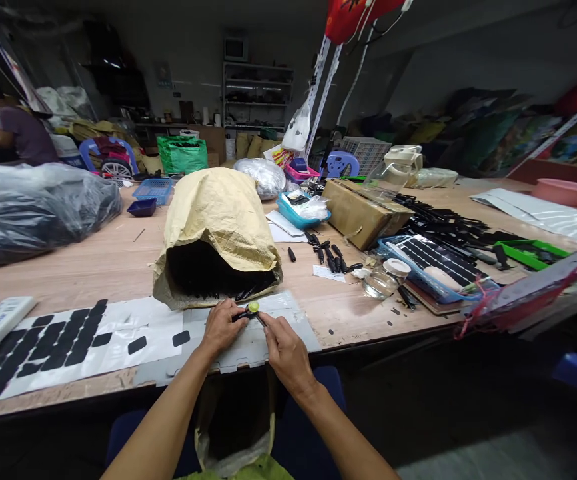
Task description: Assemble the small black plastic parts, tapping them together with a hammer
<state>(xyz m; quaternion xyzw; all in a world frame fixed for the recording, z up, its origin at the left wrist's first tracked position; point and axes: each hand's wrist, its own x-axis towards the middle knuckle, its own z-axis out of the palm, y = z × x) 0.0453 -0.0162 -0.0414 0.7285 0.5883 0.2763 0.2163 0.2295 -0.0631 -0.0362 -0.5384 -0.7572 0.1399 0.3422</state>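
Observation:
My left hand point(222, 327) is closed around a small black part point(239, 315) above the grey board at the table's front edge. A round yellow-green piece point(253, 307) shows at the part's right end. Close by on the right, my right hand point(287, 352) has its fingers pinched together near that piece. Something thin and dark seems to be at its fingertips, too small to name. Just behind both hands lies a large tan woven sack point(213, 223), its dark mouth facing me with black pieces inside. Under my hands is the grey board point(288, 327).
White sheets with black rounded patches point(73, 337) lie left, beside a white device point(1, 325). Black handle-like parts point(336, 257), a cardboard box point(363, 210) and a blue basket point(433, 273) stand right. An open sack point(236, 460) hangs below the edge. A person point(23, 133) sits far left.

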